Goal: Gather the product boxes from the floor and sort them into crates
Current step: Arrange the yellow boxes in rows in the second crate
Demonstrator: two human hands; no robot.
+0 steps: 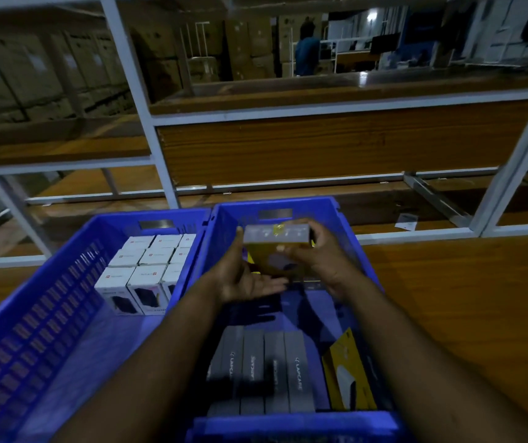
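Two blue crates stand side by side on the floor. The left crate [32, 314] holds several white boxes [147, 260] packed at its far end. In the right crate [291, 423], a row of grey boxes [265, 372] stands at the near end, with a yellow box [345, 375] leaning beside them. Over the far half of this crate I hold a grey-and-yellow box [275, 244]. My right hand [323, 260] grips its right side. My left hand [243, 276] cups it from below and the left, thumb up along its edge.
A white metal rack [160, 135] with wooden shelves rises right behind the crates. Wooden floor [448, 298] stretches to the right. A small white card [406, 222] lies on the low shelf at the right. A person in blue [305, 49] stands far off among stacked cartons.
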